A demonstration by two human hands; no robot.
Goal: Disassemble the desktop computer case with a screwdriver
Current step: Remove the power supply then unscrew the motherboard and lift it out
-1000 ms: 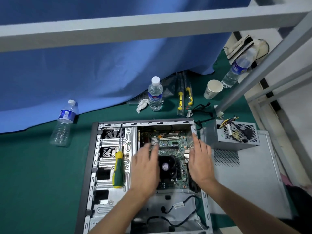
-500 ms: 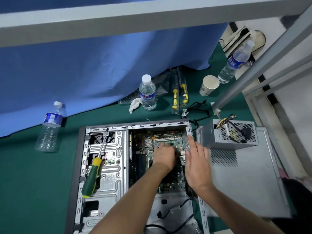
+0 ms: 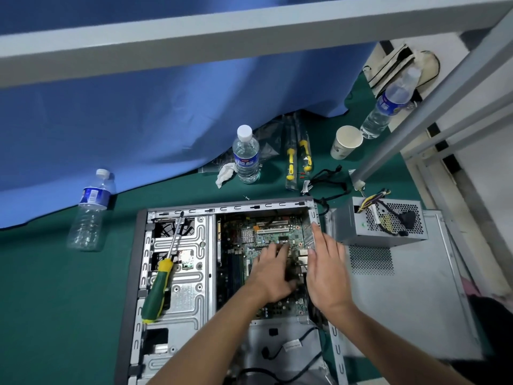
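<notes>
A: Since a second ago your left hand [image 3: 270, 273] has gone from hovering spread above the fan to sitting down on it, inside the case [image 3: 177, 354] on the green worktop [image 3: 55, 301]. Your view has also shifted right.

B: And the right?

A: Your right hand [image 3: 323, 269] is flat, fingers straight, along the case's right wall, holding nothing. The screwdriver [image 3: 159, 284] lies untouched on the drive cage, so I judge you're on a hand-pull step: fan or cooler off the board [image 3: 266, 232], not a screw.

B: Is the left gripping?

A: Can't tell. Its fingers curl down over the dark fan, but the hand's own back hides the tips. The fan itself is mostly covered and blurred. The case's near end is cut off by the frame edge. The removed power supply [image 3: 380, 222] sits on the side panel [image 3: 402, 301], right of the case.
</notes>
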